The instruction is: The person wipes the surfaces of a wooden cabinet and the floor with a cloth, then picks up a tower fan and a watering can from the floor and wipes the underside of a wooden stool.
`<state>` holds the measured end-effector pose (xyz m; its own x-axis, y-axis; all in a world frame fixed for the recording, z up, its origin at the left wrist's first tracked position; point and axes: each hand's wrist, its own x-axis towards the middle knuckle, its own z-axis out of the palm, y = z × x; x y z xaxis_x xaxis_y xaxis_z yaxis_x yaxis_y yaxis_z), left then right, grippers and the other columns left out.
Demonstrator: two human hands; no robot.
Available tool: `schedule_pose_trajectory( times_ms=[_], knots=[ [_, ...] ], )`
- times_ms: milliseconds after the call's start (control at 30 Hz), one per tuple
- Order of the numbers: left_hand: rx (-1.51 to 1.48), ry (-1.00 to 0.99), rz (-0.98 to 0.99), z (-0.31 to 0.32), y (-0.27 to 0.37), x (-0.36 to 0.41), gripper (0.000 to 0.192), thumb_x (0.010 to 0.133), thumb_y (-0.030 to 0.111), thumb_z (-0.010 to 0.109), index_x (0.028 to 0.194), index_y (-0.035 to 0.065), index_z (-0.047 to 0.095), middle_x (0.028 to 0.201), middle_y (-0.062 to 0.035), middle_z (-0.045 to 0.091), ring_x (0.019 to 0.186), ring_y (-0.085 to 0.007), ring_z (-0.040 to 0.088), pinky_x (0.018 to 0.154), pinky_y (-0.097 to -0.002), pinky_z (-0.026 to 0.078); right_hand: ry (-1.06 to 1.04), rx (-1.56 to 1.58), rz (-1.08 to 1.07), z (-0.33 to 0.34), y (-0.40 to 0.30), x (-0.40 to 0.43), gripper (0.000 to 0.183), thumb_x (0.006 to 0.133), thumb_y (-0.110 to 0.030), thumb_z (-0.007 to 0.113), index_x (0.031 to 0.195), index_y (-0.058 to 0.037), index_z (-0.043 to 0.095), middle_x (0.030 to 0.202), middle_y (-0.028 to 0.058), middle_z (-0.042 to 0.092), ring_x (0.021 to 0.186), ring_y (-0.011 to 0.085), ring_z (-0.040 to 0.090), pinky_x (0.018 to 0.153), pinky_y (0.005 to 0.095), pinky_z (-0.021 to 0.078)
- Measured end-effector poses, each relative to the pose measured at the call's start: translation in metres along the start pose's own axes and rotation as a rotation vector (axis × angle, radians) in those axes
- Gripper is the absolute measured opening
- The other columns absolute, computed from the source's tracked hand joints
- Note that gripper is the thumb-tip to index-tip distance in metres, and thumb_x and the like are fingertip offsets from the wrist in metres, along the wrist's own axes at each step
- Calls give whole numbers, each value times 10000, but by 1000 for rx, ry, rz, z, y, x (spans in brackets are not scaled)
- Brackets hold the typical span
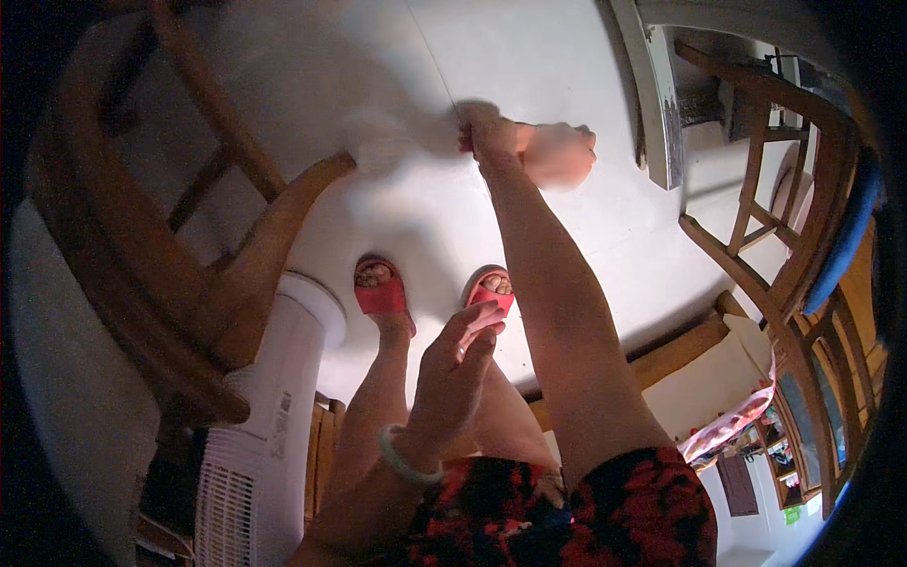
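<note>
My left hand [453, 375], with a pale green bangle [407, 457] on its wrist, is held in front of my lap. Its fingers are extended with the thumb a little apart, and nothing shows in it. Below its fingertips is a red slipper [499, 301] on one foot; the matching slipper [381, 294] is on the other. My right arm stretches far forward, low over the pale floor [432, 212]. At its end my right hand [489, 131] looks bent, its grip unclear. A rounded, skin-toned shape [560, 157] beside it is too blurred to identify.
A white tower fan [283, 397] stands close on the left, beside a wooden chair [127, 262]. To the right are a white-painted post [659, 106], another wooden chair [815, 262] with a blue cushion [847, 241], and a shelf unit [786, 453] farther back.
</note>
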<state>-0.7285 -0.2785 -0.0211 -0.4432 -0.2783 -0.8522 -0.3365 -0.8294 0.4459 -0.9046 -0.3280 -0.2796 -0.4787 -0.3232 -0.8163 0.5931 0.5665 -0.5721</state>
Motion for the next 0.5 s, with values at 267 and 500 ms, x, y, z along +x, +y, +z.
schedule_pose_trajectory(
  times_ms=[267,500],
  knots=[
    [62,-38,13,4,-5,8,347,965,146,467,1260,-35,445,1204,-169,558,1138,-227,534,1003,-329,389,134,-283,10,16,-27,27,289,810,-253,599,692,10,609,604,100,608,463,178,573,434,292,461],
    [-9,-17,-28,-2,2,0,343,967,171,468,1236,-43,463,1173,-160,575,1120,-210,543,987,-319,393,428,-1168,-688,-86,-12,-69,419,812,-342,682,1094,-54,567,1042,117,571,930,247,567,833,419,471]
  ],
)
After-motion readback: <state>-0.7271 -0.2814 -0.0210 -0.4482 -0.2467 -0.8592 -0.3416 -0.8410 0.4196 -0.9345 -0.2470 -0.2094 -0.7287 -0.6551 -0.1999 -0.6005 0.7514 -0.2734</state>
